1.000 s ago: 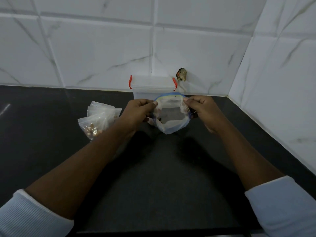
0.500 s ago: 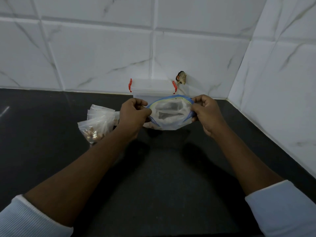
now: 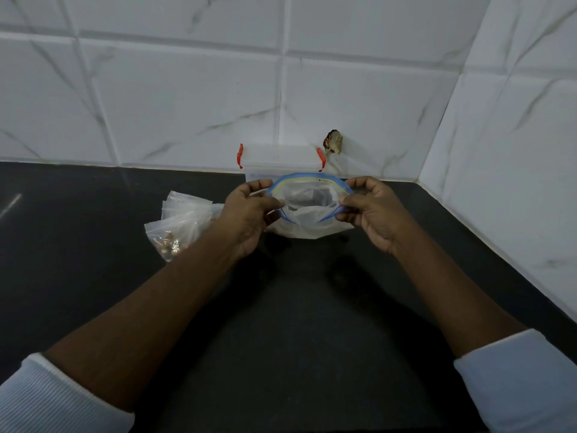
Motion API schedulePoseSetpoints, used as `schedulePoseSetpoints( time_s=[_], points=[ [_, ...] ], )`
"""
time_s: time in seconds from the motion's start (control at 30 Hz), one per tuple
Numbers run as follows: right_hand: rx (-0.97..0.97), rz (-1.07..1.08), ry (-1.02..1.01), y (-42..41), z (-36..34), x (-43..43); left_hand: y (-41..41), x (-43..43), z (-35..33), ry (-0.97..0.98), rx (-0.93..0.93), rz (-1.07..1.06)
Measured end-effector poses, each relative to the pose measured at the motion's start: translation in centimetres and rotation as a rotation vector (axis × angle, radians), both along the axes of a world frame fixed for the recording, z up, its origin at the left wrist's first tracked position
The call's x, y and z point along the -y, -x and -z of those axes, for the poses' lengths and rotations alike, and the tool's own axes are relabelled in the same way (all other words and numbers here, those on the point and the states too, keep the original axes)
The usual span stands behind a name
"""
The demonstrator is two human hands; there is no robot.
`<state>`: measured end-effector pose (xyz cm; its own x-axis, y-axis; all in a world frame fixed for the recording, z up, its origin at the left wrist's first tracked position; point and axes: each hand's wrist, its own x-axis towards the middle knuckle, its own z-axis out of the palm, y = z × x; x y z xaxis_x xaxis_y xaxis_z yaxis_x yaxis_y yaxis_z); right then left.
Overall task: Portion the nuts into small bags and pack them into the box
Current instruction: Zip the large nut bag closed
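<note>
A clear zip bag (image 3: 309, 210) with a blue and yellow seal strip hangs over the dark counter, its mouth spread wide. My left hand (image 3: 249, 210) pinches the left end of the seal and my right hand (image 3: 371, 210) pinches the right end. Just behind the bag, against the wall, stands a clear plastic box (image 3: 279, 159) with red latches and its lid on. To the left lies a pile of small clear bags (image 3: 181, 220), the front one holding a few nuts (image 3: 168, 243).
The black counter (image 3: 296, 323) runs to white marble-look tiled walls at the back and right. A small brown object (image 3: 334, 142) is fixed to the back wall by the box. My arms in light sleeves reach in from the bottom.
The bag's mouth has been pulled wider sideways and lowered slightly, both hands moving apart along the seal. The box and the pile of small bags have not moved.
</note>
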<state>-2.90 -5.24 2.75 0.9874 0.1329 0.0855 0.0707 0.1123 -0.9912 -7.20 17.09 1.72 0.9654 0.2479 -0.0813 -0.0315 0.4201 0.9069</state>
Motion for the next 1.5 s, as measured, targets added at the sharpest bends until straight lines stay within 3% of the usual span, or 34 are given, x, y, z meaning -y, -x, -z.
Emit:
schedulePoseSetpoints(
  time_s=[0.23, 0.33, 0.57, 0.73, 0.93, 1.03, 1.1, 1.17, 1.27, 1.33, 1.4, 1.5],
  points=[
    [0.311, 0.339, 0.567, -0.1, 0.2, 0.5, -0.2, -0.8, 1.1, -0.612, 0.081, -0.279],
    [0.319, 0.326, 0.575, -0.3, 0.2, 0.7, 0.2, -0.5, 0.9, -0.805, 0.153, -0.268],
    [0.145, 0.099, 0.196, -1.0, -0.1, 1.6, -0.2, -0.9, 0.7, -0.695, 0.262, -0.147],
    [0.217, 0.140, 0.250, -1.0, -0.1, 2.3, -0.4, -1.1, 1.0, -0.763, 0.288, -0.229],
    [0.217, 0.190, 0.259, -1.3, -0.5, 3.1, 0.0, -1.5, 0.1, -0.350, 0.178, -0.270],
    [0.279, 0.219, 0.285, -1.2, -0.6, 2.7, 0.0, -1.3, -0.4, -0.222, 0.090, -0.315],
    [0.352, 0.213, 0.337, -1.0, -0.5, 2.5, -0.2, -1.4, -0.2, -0.239, 0.061, -0.297],
    [0.391, 0.176, 0.366, -0.9, -0.4, 2.4, 0.1, -1.3, -0.1, -0.439, 0.090, -0.291],
    [0.396, 0.112, 0.352, -0.6, -0.4, 2.3, 1.0, -0.3, -0.7, -1.119, 0.239, -0.367],
    [0.413, 0.082, 0.347, -0.4, -0.6, 2.2, 1.4, 1.4, -2.0, -1.462, 0.323, -0.308],
    [0.434, 0.036, 0.326, -0.2, -0.8, 2.2, 1.0, 3.5, -3.3, -1.650, 0.338, -0.168],
    [0.459, -0.010, 0.299, 0.0, -0.9, 2.1, -0.3, 5.9, -4.3, -1.718, 0.342, -0.044]
  ],
)
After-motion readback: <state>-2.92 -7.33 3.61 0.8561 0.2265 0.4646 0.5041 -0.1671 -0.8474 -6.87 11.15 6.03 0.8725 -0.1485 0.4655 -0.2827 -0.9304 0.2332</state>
